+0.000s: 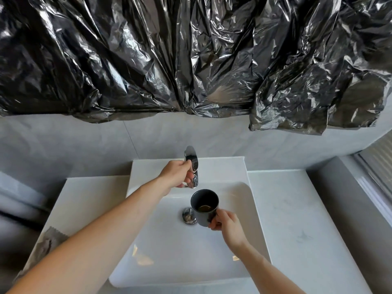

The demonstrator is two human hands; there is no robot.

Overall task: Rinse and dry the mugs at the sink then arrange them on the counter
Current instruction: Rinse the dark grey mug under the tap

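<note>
A dark grey mug point(203, 205) hangs upright over the white sink basin point(165, 247), just below the spout of the chrome faucet point(192, 164). My right hand point(226, 224) grips the mug at its right side, where the handle is hidden by my fingers. A brownish patch shows at the bottom inside the mug. My left hand point(177, 174) curls round the faucet's lever. No water stream is visible. A grey cloth point(43, 246) lies on the counter at the left.
The chrome drain plug point(188, 216) sits in the basin just left of the mug. A pale marble counter point(297, 219) flanks the sink on both sides. Crumpled black plastic sheeting point(191, 56) covers the wall above. A window frame point(377, 177) is at the right.
</note>
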